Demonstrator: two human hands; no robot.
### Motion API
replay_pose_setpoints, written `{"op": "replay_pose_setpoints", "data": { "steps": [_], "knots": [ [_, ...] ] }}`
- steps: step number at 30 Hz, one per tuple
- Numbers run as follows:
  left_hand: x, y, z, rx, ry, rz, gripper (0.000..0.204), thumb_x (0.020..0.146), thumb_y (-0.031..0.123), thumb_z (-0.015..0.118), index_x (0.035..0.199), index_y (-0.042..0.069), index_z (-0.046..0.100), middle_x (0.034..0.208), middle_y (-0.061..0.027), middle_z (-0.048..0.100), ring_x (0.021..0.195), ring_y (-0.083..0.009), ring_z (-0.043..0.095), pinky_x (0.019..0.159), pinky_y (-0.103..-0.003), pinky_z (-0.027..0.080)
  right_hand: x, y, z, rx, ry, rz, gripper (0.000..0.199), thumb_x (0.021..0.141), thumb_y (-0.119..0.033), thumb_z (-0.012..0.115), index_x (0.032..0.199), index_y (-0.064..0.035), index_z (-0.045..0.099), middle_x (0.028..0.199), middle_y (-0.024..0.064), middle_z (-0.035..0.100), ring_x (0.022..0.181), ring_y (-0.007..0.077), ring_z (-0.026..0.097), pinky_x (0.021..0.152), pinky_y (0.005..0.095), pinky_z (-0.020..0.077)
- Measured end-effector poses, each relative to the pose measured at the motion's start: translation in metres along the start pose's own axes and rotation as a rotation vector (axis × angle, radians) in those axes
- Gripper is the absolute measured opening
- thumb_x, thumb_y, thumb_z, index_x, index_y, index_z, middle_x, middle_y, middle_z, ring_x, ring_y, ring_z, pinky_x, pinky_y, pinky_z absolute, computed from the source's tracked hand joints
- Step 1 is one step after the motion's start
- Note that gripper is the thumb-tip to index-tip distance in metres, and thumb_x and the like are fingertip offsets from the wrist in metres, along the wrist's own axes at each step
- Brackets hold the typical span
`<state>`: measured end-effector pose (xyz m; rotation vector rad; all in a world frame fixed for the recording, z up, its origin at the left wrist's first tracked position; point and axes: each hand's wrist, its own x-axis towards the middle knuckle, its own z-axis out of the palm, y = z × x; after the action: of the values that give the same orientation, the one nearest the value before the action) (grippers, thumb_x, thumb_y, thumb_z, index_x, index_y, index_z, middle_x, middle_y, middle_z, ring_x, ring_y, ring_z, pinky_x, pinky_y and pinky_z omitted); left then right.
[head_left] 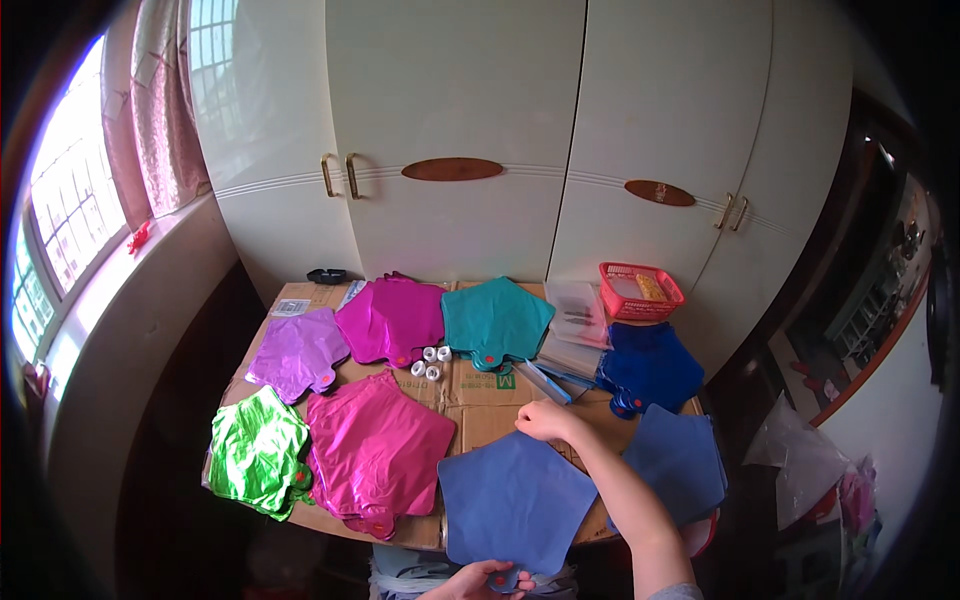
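A flat blue foil balloon (pixel 515 500), five-sided with a small tab, lies at the near edge of the table in front of me. My left hand (pixel 478 582) grips its tab at the bottom, where a red dot shows between thumb and fingers. Coming in from the right, my right hand (pixel 545 420) has its fingers curled together at the balloon's far corner; the fingertips are partly hidden. A stack of similar blue balloons (pixel 676 465) sits to the right, beside my right forearm.
Flat balloon stacks ring the cardboard-covered table (pixel 475 385): green (pixel 255 450), pink (pixel 375 450), lilac (pixel 298 348), magenta (pixel 392 318), teal (pixel 497 318) and dark blue (pixel 652 365). White rolls (pixel 432 362), clear bags (pixel 577 315) and a red basket (pixel 640 292) stand farther back, before white cabinets (pixel 450 90).
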<state>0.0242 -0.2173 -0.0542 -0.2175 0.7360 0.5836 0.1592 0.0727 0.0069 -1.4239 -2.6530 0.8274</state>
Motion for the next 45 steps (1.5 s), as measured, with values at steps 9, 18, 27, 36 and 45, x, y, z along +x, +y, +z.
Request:
{"op": "replay_pose_setpoints", "data": {
  "steps": [9, 18, 27, 36, 45],
  "knots": [
    [-0.005, 0.006, 0.008, -0.108, -0.104, -0.024, 0.036, 0.094, 0.026, 0.049, 0.118, 0.0, 0.046, 0.112, -0.0191, 0.059, 0.105, -0.033, 0.059, 0.09, -0.048, 0.048, 0.0, 0.001, 0.005, 0.16, 0.133, 0.023, 0.024, 0.082, -0.027, 0.062, 0.082, -0.0029, 0.066, 0.082, 0.0151, 0.068, 0.078, 0.0274, 0.066, 0.071, 0.0371, 0.0507],
    [0.013, 0.0, -0.016, -0.148, -0.103, -0.013, 0.031, 0.094, 0.016, 0.045, 0.115, -0.006, 0.044, 0.113, -0.0193, 0.058, 0.103, -0.0279, 0.058, 0.09, -0.046, 0.048, 0.003, 0.002, 0.002, 0.222, 0.081, 0.024, 0.025, 0.082, -0.029, 0.065, 0.083, -0.0038, 0.066, 0.079, 0.0122, 0.068, 0.074, 0.0229, 0.066, 0.069, 0.0353, 0.0506],
    [0.004, 0.004, -0.004, -0.105, -0.197, -0.002, 0.022, 0.097, 0.019, 0.046, 0.102, -0.002, 0.046, 0.098, -0.013, 0.057, 0.086, -0.0202, 0.055, 0.085, -0.043, 0.05, -0.003, -0.003, -0.003, 0.315, 0.095, 0.056, 0.025, 0.084, -0.028, 0.066, 0.084, -0.0027, 0.066, 0.077, 0.0103, 0.068, 0.069, 0.0185, 0.064, 0.065, 0.0336, 0.0497],
    [0.007, -0.003, 0.004, -0.057, -0.068, 0.082, 0.016, 0.098, 0.012, 0.046, 0.087, 0.0, 0.044, 0.086, -0.008, 0.051, 0.073, -0.0152, 0.047, 0.08, -0.037, 0.048, 0.002, 0.002, -0.001, 0.288, 0.132, 0.0, 0.02, 0.084, -0.023, 0.065, 0.082, -0.0031, 0.066, 0.076, 0.0112, 0.067, 0.073, 0.0232, 0.065, 0.066, 0.0366, 0.0495],
    [-0.018, 0.024, 0.057, 0.133, 0.056, 0.235, 0.013, 0.099, 0.012, 0.044, 0.091, 0.001, 0.047, 0.085, -0.0086, 0.052, 0.07, -0.0153, 0.046, 0.079, -0.037, 0.047, 0.014, 0.0, -0.011, 0.098, 0.445, -0.193, 0.017, 0.084, -0.02, 0.063, 0.083, -0.0034, 0.062, 0.087, 0.0162, 0.062, 0.085, 0.0349, 0.062, 0.073, 0.0435, 0.0487]
  ]
}}
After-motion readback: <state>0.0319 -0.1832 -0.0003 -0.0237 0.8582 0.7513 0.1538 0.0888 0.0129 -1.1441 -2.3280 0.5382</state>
